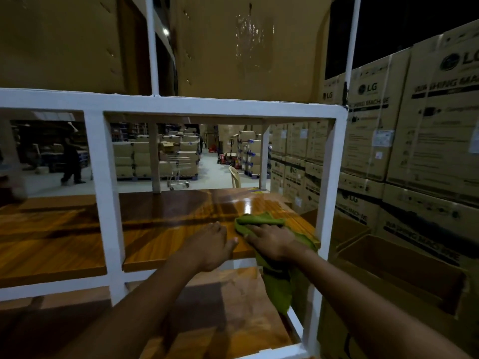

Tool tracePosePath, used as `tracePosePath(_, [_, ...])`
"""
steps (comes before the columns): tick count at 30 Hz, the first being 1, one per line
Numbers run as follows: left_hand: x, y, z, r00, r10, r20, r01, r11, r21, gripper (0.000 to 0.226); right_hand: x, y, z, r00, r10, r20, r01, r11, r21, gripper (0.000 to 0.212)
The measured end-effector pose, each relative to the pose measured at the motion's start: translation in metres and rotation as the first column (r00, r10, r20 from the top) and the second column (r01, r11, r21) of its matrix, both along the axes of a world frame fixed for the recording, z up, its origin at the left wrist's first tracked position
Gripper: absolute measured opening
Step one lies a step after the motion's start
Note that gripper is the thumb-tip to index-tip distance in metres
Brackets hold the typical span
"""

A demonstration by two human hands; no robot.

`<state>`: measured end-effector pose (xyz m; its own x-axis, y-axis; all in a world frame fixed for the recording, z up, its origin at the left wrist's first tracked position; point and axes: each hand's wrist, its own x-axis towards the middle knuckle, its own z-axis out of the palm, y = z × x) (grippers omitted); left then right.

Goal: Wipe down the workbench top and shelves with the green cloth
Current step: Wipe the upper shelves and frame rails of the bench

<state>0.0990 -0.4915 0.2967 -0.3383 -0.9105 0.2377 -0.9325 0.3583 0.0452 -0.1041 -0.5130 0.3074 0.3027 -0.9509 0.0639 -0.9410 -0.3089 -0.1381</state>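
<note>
A glossy wooden shelf (166,226) sits inside a white metal frame (103,193). On its right end lies the green cloth (259,218), partly bunched on the shelf, the rest hanging down over the front edge toward the lower wooden top (233,307). My right hand (272,240) presses flat on the cloth, fingers spread toward the left. My left hand (211,246) rests palm down on the shelf's front edge, just left of the cloth, holding nothing.
Stacked cardboard appliance boxes (414,130) stand close on the right, with an open box (396,270) below them. Big cartons sit on the frame's top. Behind the shelf are a warehouse floor, a trolley (178,169), a chair (236,174) and a person walking (70,161).
</note>
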Motion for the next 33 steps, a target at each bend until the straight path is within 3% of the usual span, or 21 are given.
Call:
tracePosePath(4, [-0.001,0.0,-0.003,1.0,0.023,-0.017,-0.023,1.0,-0.01,0.068,-0.016,-0.023,0.008,0.997,-0.06,0.039,0.056,0.993,0.104,0.058])
tracePosePath(10, [-0.002,0.002,-0.008,0.999,-0.007,-0.047,-0.002,0.983,-0.182,0.069,-0.02,-0.081,0.012,0.942,-0.301,0.152,0.291,0.953,0.083,0.056])
tracePosePath(15, [-0.003,0.001,-0.006,0.996,-0.024,-0.084,0.006,0.977,-0.214,0.076,-0.01,-0.132,0.016,0.928,-0.255,0.273,0.2,0.956,0.214,0.049])
tracePosePath(18, [-0.001,-0.001,-0.008,0.995,-0.036,-0.096,0.014,0.976,-0.218,0.069,0.002,-0.121,0.021,0.954,-0.197,0.224,0.148,0.965,0.218,0.058])
tracePosePath(22, [-0.001,0.001,-0.007,0.992,-0.043,-0.118,0.019,0.98,-0.2,0.067,-0.009,-0.085,0.007,0.988,-0.109,0.114,0.09,0.983,0.16,0.055])
tracePosePath(25, [-0.002,0.005,-0.009,0.991,-0.056,-0.121,0.032,0.981,-0.192,0.074,-0.03,-0.076,0.002,0.981,-0.174,0.089,0.164,0.98,0.11,0.057])
tracePosePath(29, [-0.001,0.002,-0.01,0.99,-0.071,-0.121,0.043,0.975,-0.22,0.047,-0.035,-0.104,0.009,0.888,-0.431,0.163,0.412,0.901,0.137,0.062])
tracePosePath(33, [-0.003,-0.004,-0.006,0.983,-0.055,-0.177,0.013,0.972,-0.233,0.026,-0.002,-0.137,0.008,0.891,-0.448,0.07,0.438,0.891,0.124,0.078])
